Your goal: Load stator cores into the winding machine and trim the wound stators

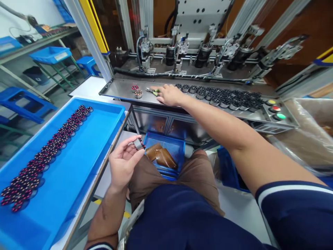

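Note:
My left hand (123, 160) is closed round a small motor stator (138, 143), held by its grey outer ring between thumb and fingers above my lap. On the metal ledge ahead, my right hand (170, 94) has its thumb and fingers about the green-and-black handles of small cutting pliers (154, 91), whose jaws point left and still rest at the ledge. Just left of the pliers lie a wound stator with copper coils (138, 94) and another with red parts (135, 88).
Many black stator pieces (229, 97) cover the ledge's right part, beside coloured push buttons (275, 109). At left, a blue tray (85, 146) holds rows of finished-looking stators (49, 149). A machine with several fixtures (204, 55) stands behind the ledge. A blue bin (179, 147) with brown sheets sits below.

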`<state>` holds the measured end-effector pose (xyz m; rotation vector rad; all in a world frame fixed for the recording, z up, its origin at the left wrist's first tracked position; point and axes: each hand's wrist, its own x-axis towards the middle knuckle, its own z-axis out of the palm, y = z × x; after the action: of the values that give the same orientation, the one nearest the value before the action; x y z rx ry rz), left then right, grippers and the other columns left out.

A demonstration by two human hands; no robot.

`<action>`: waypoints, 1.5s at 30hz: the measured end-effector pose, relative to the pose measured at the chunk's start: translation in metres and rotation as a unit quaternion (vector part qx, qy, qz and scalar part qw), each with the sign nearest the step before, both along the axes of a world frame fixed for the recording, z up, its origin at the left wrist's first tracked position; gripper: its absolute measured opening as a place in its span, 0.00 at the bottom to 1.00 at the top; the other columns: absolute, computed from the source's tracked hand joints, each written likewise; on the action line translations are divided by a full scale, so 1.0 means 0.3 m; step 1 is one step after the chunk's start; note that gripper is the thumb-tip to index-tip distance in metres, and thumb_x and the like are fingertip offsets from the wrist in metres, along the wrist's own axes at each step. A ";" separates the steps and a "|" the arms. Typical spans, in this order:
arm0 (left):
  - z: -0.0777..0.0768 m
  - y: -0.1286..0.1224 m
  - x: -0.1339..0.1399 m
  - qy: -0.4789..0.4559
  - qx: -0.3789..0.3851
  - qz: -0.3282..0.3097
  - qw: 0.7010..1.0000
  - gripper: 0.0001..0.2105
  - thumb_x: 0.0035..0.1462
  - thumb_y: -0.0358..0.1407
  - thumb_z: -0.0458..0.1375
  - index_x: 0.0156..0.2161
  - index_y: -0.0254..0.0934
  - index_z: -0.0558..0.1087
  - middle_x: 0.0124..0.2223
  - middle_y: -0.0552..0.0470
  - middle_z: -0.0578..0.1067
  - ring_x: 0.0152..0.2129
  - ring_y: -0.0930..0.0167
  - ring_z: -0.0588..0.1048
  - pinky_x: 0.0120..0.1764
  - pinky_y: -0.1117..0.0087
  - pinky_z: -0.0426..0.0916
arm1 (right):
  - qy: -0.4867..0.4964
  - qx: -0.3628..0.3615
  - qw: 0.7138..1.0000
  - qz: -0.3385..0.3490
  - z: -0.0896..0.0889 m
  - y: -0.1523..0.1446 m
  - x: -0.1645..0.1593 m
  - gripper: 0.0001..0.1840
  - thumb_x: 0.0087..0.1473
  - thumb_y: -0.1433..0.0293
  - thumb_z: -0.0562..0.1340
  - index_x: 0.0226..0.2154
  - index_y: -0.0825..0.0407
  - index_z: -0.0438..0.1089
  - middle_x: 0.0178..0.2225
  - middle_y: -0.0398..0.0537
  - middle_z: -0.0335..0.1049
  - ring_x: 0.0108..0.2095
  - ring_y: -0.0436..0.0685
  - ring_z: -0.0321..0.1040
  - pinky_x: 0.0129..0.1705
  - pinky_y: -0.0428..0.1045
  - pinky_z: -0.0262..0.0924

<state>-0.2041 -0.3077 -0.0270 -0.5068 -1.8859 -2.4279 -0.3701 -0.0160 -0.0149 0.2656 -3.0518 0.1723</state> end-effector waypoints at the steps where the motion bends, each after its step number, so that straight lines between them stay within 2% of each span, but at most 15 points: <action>1: 0.000 0.000 -0.001 -0.005 -0.003 -0.002 1.000 0.18 0.47 0.30 0.71 0.45 0.40 0.78 0.47 0.47 0.82 0.39 0.70 0.81 0.44 0.72 0.77 | 0.009 -0.011 1.000 -0.016 0.000 0.002 0.003 0.30 0.64 0.62 0.54 0.62 0.63 0.56 0.60 0.73 0.59 0.61 0.80 0.55 0.58 0.71 0.49; 5: -0.003 0.010 -0.009 -0.032 -0.006 -0.027 0.999 0.18 0.47 0.31 0.71 0.46 0.39 0.78 0.48 0.46 0.82 0.39 0.70 0.81 0.44 0.71 0.77 | 0.037 -0.194 0.979 -0.056 0.021 0.008 -0.004 0.17 0.57 0.69 0.62 0.46 0.65 0.69 0.55 0.72 0.66 0.59 0.78 0.59 0.61 0.69 0.50; 7: 0.000 0.020 -0.010 -0.045 0.014 -0.041 0.998 0.16 0.49 0.32 0.71 0.45 0.39 0.79 0.46 0.47 0.82 0.39 0.71 0.81 0.43 0.72 0.76 | 0.045 -0.275 0.958 -0.071 0.049 0.022 -0.003 0.11 0.58 0.68 0.62 0.36 0.62 0.71 0.48 0.67 0.73 0.54 0.72 0.66 0.58 0.65 0.56; 9: 0.007 0.030 -0.006 -0.053 0.032 -0.044 0.997 0.12 0.52 0.33 0.69 0.44 0.39 0.79 0.44 0.48 0.82 0.36 0.72 0.81 0.40 0.74 0.77 | 0.042 -0.321 0.943 -0.074 0.079 0.040 0.027 0.20 0.65 0.64 0.52 0.28 0.58 0.69 0.37 0.56 0.77 0.44 0.61 0.73 0.50 0.57 0.63; 11: 0.017 0.041 0.000 -0.054 0.038 -0.037 0.997 0.09 0.54 0.34 0.67 0.42 0.39 0.80 0.42 0.49 0.83 0.33 0.73 0.81 0.37 0.74 0.77 | 0.032 -0.375 0.924 -0.069 0.093 0.048 0.104 0.30 0.69 0.61 0.40 0.28 0.57 0.68 0.30 0.49 0.75 0.35 0.52 0.74 0.41 0.50 0.66; 13: 0.025 0.053 0.004 -0.053 0.036 -0.032 0.997 0.09 0.55 0.34 0.67 0.42 0.39 0.80 0.42 0.48 0.83 0.33 0.73 0.80 0.37 0.74 0.77 | 0.014 -0.465 0.884 -0.053 0.077 0.037 0.235 0.30 0.69 0.57 0.38 0.37 0.56 0.68 0.29 0.47 0.75 0.30 0.49 0.73 0.34 0.47 0.67; 15: 0.027 0.067 0.005 -0.055 0.032 -0.031 0.997 0.08 0.54 0.34 0.67 0.41 0.38 0.80 0.43 0.48 0.82 0.34 0.72 0.80 0.38 0.73 0.77 | -0.011 -0.628 0.778 -0.018 0.028 0.001 0.412 0.26 0.64 0.50 0.52 0.47 0.54 0.67 0.33 0.49 0.75 0.31 0.52 0.73 0.32 0.48 0.69; 16: 0.026 0.074 0.004 -0.057 0.028 -0.032 0.997 0.08 0.54 0.34 0.67 0.41 0.38 0.80 0.43 0.47 0.82 0.34 0.72 0.80 0.38 0.72 0.77 | -0.010 -0.666 0.746 -0.007 -0.006 -0.024 0.509 0.27 0.59 0.49 0.59 0.49 0.53 0.66 0.35 0.48 0.75 0.31 0.53 0.72 0.33 0.49 0.69; 17: 0.024 0.083 0.004 -0.060 0.024 -0.033 0.997 0.08 0.53 0.34 0.67 0.40 0.37 0.80 0.42 0.47 0.82 0.34 0.71 0.80 0.38 0.72 0.77 | -0.008 -0.678 0.735 -0.003 -0.044 -0.053 0.606 0.29 0.54 0.51 0.65 0.51 0.52 0.66 0.36 0.47 0.74 0.32 0.53 0.72 0.35 0.49 0.69; 21: 0.015 0.127 0.005 -0.056 0.009 -0.045 0.997 0.07 0.52 0.35 0.67 0.37 0.38 0.79 0.40 0.48 0.82 0.35 0.69 0.81 0.36 0.71 0.77 | 0.012 -0.659 0.752 -0.012 -0.175 -0.167 0.909 0.29 0.55 0.61 0.68 0.57 0.49 0.63 0.38 0.46 0.71 0.34 0.52 0.70 0.40 0.50 0.69; 24: 0.017 0.166 0.011 -0.051 0.008 -0.066 0.996 0.06 0.52 0.35 0.67 0.37 0.39 0.80 0.39 0.50 0.83 0.35 0.70 0.81 0.36 0.71 0.77 | 0.035 -0.623 0.781 0.013 -0.217 -0.204 1.004 0.29 0.58 0.64 0.65 0.60 0.48 0.61 0.40 0.49 0.71 0.35 0.53 0.71 0.41 0.52 0.71; 27: 0.023 0.195 0.022 -0.065 -0.001 -0.104 0.993 0.08 0.53 0.37 0.67 0.39 0.39 0.80 0.41 0.49 0.83 0.35 0.70 0.81 0.35 0.71 0.78 | 0.085 -0.559 0.823 0.047 -0.214 -0.200 1.017 0.31 0.57 0.67 0.64 0.62 0.49 0.60 0.43 0.53 0.72 0.40 0.57 0.73 0.45 0.56 0.71; 29: 0.025 0.203 0.028 -0.064 0.000 -0.130 0.989 0.12 0.52 0.37 0.69 0.43 0.40 0.80 0.43 0.48 0.83 0.37 0.69 0.81 0.38 0.70 0.79 | 0.109 -0.530 0.838 0.072 -0.201 -0.193 1.007 0.33 0.56 0.70 0.64 0.63 0.50 0.58 0.47 0.56 0.72 0.44 0.59 0.73 0.49 0.58 0.70; 36: 0.020 0.193 0.040 -0.002 0.011 -0.145 0.989 0.18 0.49 0.27 0.69 0.47 0.42 0.80 0.46 0.49 0.83 0.41 0.70 0.82 0.43 0.72 0.79 | 0.135 -0.523 0.833 0.115 -0.176 -0.210 0.972 0.36 0.56 0.72 0.64 0.65 0.52 0.56 0.52 0.59 0.72 0.51 0.61 0.71 0.54 0.59 0.67; 45: 0.022 0.191 0.048 0.005 0.009 -0.153 0.988 0.18 0.50 0.25 0.68 0.47 0.41 0.80 0.45 0.49 0.83 0.39 0.69 0.82 0.42 0.71 0.79 | 0.139 -0.510 0.838 0.137 -0.156 -0.223 0.965 0.34 0.57 0.73 0.62 0.64 0.54 0.57 0.40 0.53 0.73 0.39 0.56 0.71 0.43 0.54 0.71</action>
<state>-0.1898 -0.2506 -0.0204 -0.8665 -1.9043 -2.6112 -0.0806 -0.0830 -0.0619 0.5510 -2.1931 1.5250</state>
